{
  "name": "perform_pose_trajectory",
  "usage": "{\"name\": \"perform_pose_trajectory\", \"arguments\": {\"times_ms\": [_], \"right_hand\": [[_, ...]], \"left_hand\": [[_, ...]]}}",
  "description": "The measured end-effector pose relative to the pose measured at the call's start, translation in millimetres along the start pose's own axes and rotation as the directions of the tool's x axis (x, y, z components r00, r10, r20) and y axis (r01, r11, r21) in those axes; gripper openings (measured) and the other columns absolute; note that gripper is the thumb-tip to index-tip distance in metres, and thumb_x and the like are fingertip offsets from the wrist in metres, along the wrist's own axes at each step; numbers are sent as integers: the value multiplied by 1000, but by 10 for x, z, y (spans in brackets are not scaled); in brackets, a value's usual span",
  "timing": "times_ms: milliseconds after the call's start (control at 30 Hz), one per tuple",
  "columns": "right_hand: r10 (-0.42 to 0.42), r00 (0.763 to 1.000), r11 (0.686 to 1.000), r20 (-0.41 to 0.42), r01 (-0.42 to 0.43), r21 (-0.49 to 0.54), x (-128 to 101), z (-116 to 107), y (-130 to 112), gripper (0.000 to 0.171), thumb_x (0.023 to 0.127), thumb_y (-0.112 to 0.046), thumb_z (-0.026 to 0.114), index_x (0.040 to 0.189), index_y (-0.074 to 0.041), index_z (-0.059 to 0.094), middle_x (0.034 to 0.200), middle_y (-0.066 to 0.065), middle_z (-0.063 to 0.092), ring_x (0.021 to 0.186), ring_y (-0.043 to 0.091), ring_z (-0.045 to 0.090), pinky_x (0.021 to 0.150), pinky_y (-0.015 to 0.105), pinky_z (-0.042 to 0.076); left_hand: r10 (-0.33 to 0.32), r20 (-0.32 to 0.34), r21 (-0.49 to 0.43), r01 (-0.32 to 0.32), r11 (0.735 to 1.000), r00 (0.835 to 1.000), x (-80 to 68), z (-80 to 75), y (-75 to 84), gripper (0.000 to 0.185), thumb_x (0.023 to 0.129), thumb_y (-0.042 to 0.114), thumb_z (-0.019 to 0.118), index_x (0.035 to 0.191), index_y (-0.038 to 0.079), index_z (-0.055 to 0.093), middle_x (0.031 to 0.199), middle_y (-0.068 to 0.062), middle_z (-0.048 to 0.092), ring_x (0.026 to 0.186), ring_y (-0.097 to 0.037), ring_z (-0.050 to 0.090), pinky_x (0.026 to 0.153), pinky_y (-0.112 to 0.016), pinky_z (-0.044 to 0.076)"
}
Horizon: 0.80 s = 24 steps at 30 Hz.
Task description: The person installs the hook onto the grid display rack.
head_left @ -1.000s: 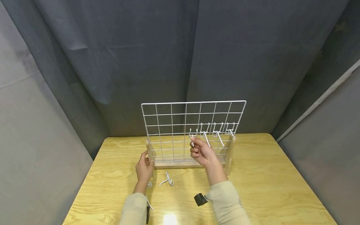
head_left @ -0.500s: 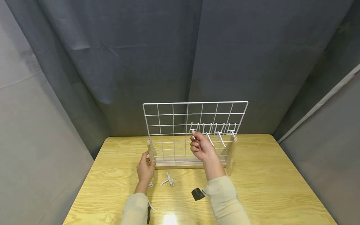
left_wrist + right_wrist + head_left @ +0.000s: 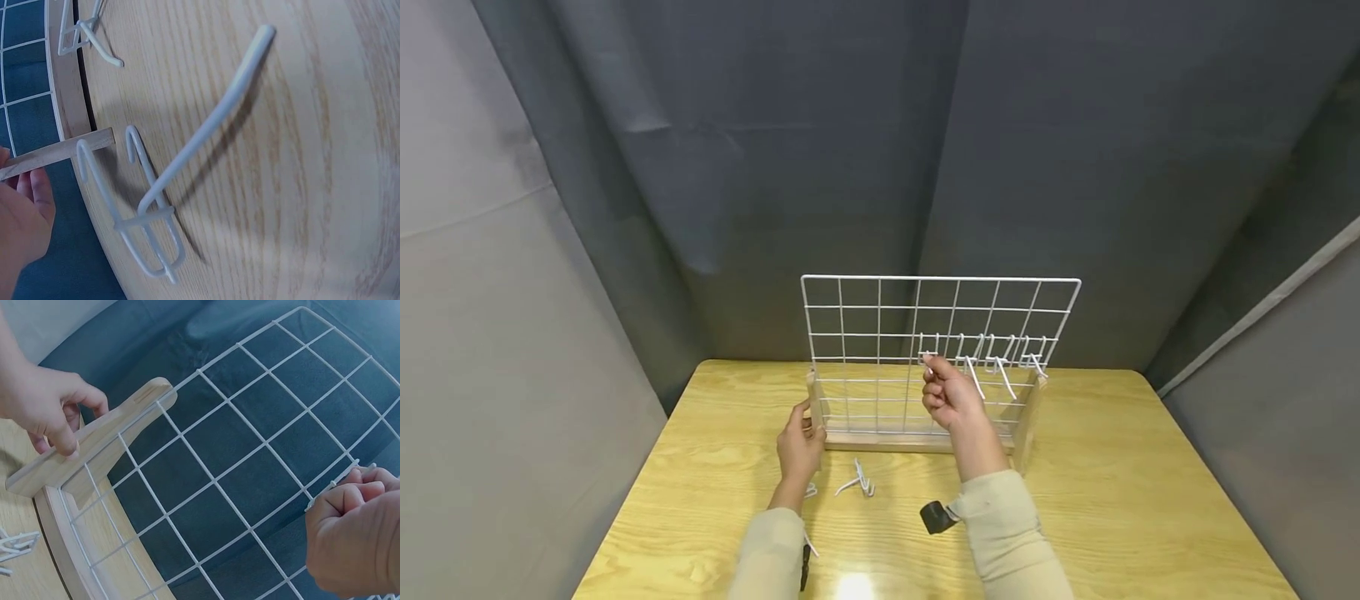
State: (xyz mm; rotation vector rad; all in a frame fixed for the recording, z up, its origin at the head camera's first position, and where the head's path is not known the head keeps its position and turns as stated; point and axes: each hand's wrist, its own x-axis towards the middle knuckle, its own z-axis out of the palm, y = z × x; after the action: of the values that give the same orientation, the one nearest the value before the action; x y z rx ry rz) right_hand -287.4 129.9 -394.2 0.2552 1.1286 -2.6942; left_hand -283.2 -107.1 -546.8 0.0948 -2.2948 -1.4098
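Since the earlier frame, right hand (image 3: 951,398) has risen to the hook row, fingers pinching a white hook (image 3: 927,360) against the wire grid (image 3: 880,321), centre frame. Left hand (image 3: 800,446) grips the wooden upright (image 3: 815,400). I judge: level the hook's prongs on one wire, keep the stand braced. Spare hooks (image 3: 857,481) lie on the yellow wood table (image 3: 1112,492); grey curtain (image 3: 850,125) behind.

the wire grid (image 3: 880,333) stands on the table (image 3: 1112,475), loose hooks (image 3: 857,482) before it, others seemingly hung at its right.
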Motion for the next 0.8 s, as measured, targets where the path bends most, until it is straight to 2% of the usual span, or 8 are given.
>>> {"name": "perform_pose_trajectory", "arguments": {"times_ms": [133, 367, 567, 800], "right_hand": [[-19, 1000, 1000, 0, 19, -17, 17, -48, -43, 30, 95, -6, 46, 65, -8, 48, 58, -2, 43, 39, -1, 28, 34, 10, 14], [-6, 1000, 1000, 8, 7, -28, -6, -95, -51, 25, 96, -11, 46, 72, -9, 53, 59, -3, 45, 41, -1, 28, 35, 10, 15], [-23, 999, 1000, 47, 23, -5, -72, -130, -51, 28, 98, -17, 45, 75, -10, 58, 62, -3, 50, 44, 0, 32, 37, 10, 17], [-17, 999, 999, 28, 18, -47, -162, -206, 34, 27, 97, -24, 48, 78, -11, 61, 65, -3, 54, 46, 2, 38, 38, 12, 21]], "left_hand": [[17, 16, -3, -17, 1000, 1000, 39, 66, 15, 51, 80, -6, 64, 127, 10, 52, 95, -17, 64, 83, -31, 66, 68, -34, 57], [0, 29, 9, 0, 1000, 1000, 58, 126, 5, 52, 79, -6, 65, 127, 10, 52, 95, -17, 64, 82, -30, 66, 67, -33, 58], [22, 40, -11, -21, 1000, 999, 78, 138, 23, 54, 78, -9, 62, 128, 9, 51, 97, -19, 64, 84, -32, 66, 68, -33, 57], [10, 42, -1, -10, 1000, 999, 54, 94, 44, 52, 80, -8, 62, 128, 8, 51, 97, -19, 64, 84, -31, 66, 68, -33, 57]]}}
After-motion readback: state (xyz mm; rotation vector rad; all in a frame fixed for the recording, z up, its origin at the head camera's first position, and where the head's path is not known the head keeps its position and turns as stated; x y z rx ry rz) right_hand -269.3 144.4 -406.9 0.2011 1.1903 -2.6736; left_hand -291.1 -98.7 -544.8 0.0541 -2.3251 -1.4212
